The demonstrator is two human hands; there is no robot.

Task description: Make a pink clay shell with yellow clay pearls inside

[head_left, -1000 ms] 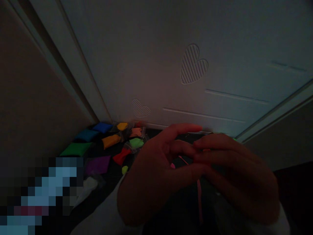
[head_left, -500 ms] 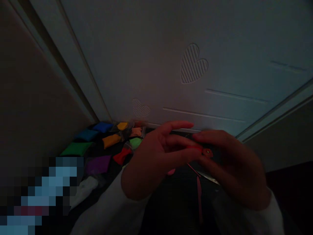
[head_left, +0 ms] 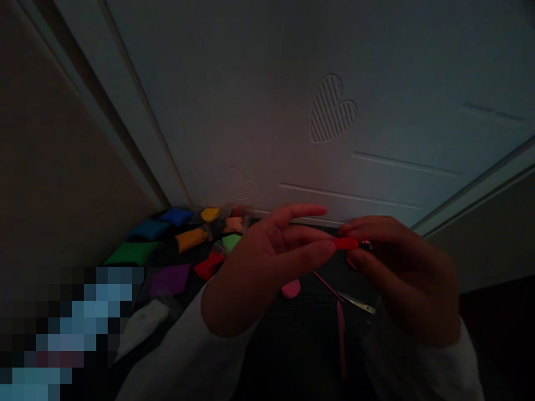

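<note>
A small strip of red clay (head_left: pixel 346 244) spans the gap between my two hands above the dark table. My left hand (head_left: pixel 267 262) pinches its left end between thumb and finger, other fingers stretched out. Around the right end close the thumb and fingers of my right hand (head_left: pixel 401 267); exactly how they touch it is hard to see in the dim light. Below lie a round pink clay piece (head_left: pixel 291 288), a thin pink stick (head_left: pixel 327 285), a pink modelling knife (head_left: pixel 341 340) and a metal blade (head_left: pixel 357 302), partly behind my right hand.
Bags of coloured clay crowd the left: green (head_left: pixel 132 253), blue (head_left: pixel 176 216), orange (head_left: pixel 191 239), purple (head_left: pixel 169 279), red (head_left: pixel 209 264) and white (head_left: pixel 144 326). A pale panel with embossed hearts (head_left: pixel 333 108) rises behind the dark table (head_left: pixel 292 351). A pixelated patch covers the lower left.
My hands have drawn slightly apart, and more of the red clay strip shows between them. The round pink piece below is more exposed.
</note>
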